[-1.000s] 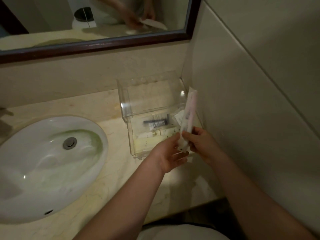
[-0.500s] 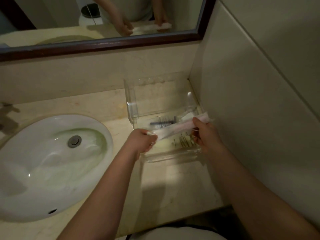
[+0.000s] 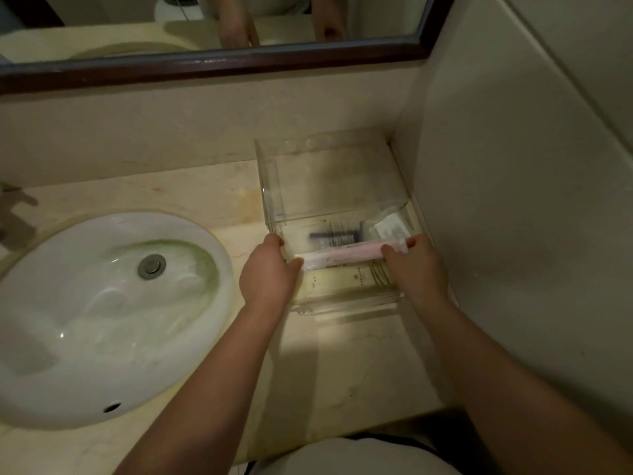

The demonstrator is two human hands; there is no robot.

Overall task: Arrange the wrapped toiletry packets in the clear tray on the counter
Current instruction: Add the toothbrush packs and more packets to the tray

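A clear tray (image 3: 346, 305) stands on the counter against the right wall, its clear lid (image 3: 274, 186) raised behind it. A long pink-and-white wrapped packet (image 3: 342, 257) lies level across the tray. My left hand (image 3: 269, 274) holds its left end and my right hand (image 3: 416, 269) holds its right end. Under it in the tray lie a dark comb packet (image 3: 334, 236), a small white sachet (image 3: 390, 229) at the back right and a pale flat packet (image 3: 339, 284) at the front.
A white oval sink (image 3: 85, 313) fills the counter's left side. A dark-framed mirror (image 3: 212, 65) runs along the back wall. The tiled side wall (image 3: 513, 200) stands right beside the tray. Bare marble counter (image 3: 342, 371) lies in front of the tray.
The packet went from upright in my right hand to level, held at both ends, and has come down into the tray. The view has shifted closer.
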